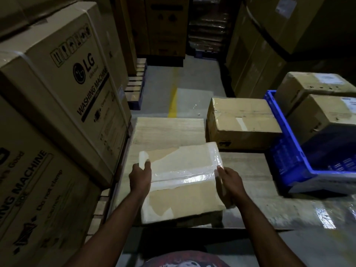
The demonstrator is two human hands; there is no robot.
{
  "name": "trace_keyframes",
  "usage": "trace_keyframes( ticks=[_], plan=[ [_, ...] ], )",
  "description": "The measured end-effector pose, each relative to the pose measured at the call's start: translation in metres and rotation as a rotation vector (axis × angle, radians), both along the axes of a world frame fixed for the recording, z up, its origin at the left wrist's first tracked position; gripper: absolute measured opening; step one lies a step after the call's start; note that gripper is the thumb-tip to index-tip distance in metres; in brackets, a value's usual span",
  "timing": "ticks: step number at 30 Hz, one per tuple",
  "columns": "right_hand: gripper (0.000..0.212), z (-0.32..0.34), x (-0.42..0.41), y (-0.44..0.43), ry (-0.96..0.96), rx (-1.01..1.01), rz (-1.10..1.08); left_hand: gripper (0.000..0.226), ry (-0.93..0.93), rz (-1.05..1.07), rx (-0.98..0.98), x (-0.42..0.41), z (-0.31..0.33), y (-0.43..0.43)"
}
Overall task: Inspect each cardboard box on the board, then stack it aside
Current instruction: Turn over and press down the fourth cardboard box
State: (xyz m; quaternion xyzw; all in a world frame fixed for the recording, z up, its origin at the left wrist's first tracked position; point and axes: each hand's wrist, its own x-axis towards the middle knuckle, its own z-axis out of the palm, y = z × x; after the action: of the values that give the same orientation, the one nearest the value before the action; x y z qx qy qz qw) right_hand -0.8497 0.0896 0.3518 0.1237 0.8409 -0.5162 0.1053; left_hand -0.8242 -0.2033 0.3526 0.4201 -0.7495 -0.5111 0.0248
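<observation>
Now left hand (pixel 139 178), right hand (pixel 229 182) grip box (pixel 183 199) edges; board (pixel 167 132) beyond.

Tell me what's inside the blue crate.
Two labelled cardboard boxes sit in the blue crate: a rear box and a front box. They hide its floor; the dark patch beside them is unreadable.

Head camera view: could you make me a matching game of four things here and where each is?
1. flat cardboard box with clear tape
2. blue plastic crate
3. large LG washing machine carton
4. yellow painted line

A. stacked on the far left
B. held by the left hand and right hand
C. on the right side
D. straight ahead, farther off

Pairs: 1-B, 2-C, 3-A, 4-D
</observation>
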Motion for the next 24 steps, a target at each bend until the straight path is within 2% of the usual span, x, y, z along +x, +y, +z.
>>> trace_keyframes(
  ticks=[8,12,16,19,21,24],
  plan=[
    [0.051,0.035,-0.008,0.012,0.023,-0.128,-0.204,0.050,0.260,-0.006,0.003,0.006,0.044,0.015],
    [0.046,0.044,-0.002,0.009,0.015,-0.193,-0.258,0.037,0.295,0.021,0.026,0.012,0.051,0.017],
    [0.065,0.038,0.007,0.006,-0.051,-0.207,-0.272,0.046,0.277,0.030,0.010,0.024,0.048,0.017],
    [0.077,0.026,0.014,0.011,-0.052,-0.162,-0.242,0.043,0.264,0.050,0.052,0.037,0.041,0.011],
    [0.072,0.021,0.021,0.014,-0.044,-0.188,-0.251,0.037,0.256,0.045,0.066,0.046,0.039,0.007],
    [0.049,0.017,0.034,0.014,-0.021,-0.344,-0.247,0.027,0.267,0.010,0.049,0.057,0.036,0.004]
  ],
)
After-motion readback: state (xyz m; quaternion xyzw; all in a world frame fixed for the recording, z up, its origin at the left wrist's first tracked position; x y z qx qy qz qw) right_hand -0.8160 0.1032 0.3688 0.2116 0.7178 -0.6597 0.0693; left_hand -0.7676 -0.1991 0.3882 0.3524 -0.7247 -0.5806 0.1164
